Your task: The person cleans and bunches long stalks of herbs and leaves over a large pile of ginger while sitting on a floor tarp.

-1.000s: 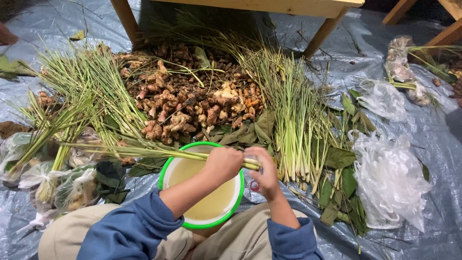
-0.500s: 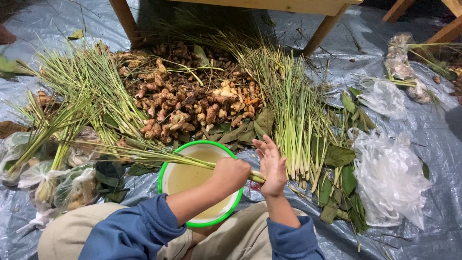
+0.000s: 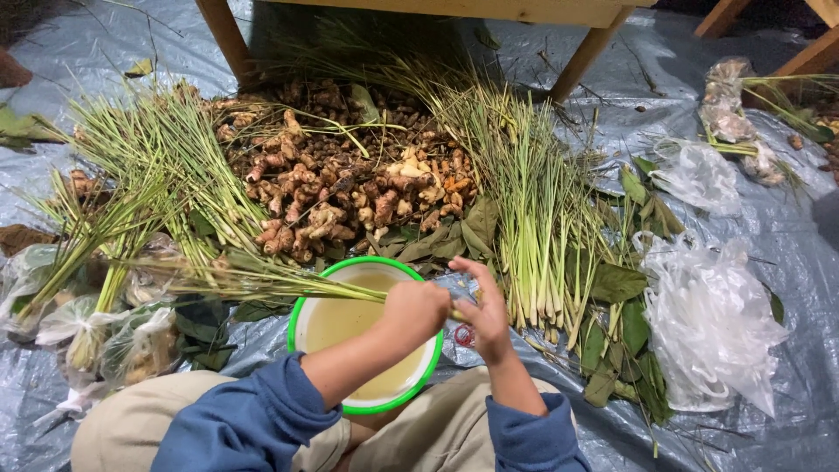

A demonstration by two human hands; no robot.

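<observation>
A grey plastic sheet (image 3: 769, 218) covers the floor under a wooden table leg (image 3: 229, 39), with produce heaped across it. Over a bowl with a green rim (image 3: 301, 308), the left hand (image 3: 418, 308) is closed in a fist around a small bundle of lemongrass (image 3: 262, 278); the stalks run out sideways from the knuckles, leaf tips fanning far beyond them. The right hand (image 3: 486, 313) sits just past the butt ends, fingers loosely curled and part spread, fingertips touching the stalk bases near a small red band (image 3: 464, 335); whether it pinches anything I cannot tell.

The bundle looks light, stiff and woody at the thick pale bases, thin and floppy toward the tips, so it likely handles best gripped near the bases, where the fist already is; held farther out, the stalks would probably sag and slide apart.

Beyond the fingertips lie a heap of ginger and turmeric roots (image 3: 341, 188), more upright-stacked lemongrass (image 3: 533, 227), loose green leaves (image 3: 617, 284) and crumpled clear plastic bags (image 3: 712, 319).
</observation>
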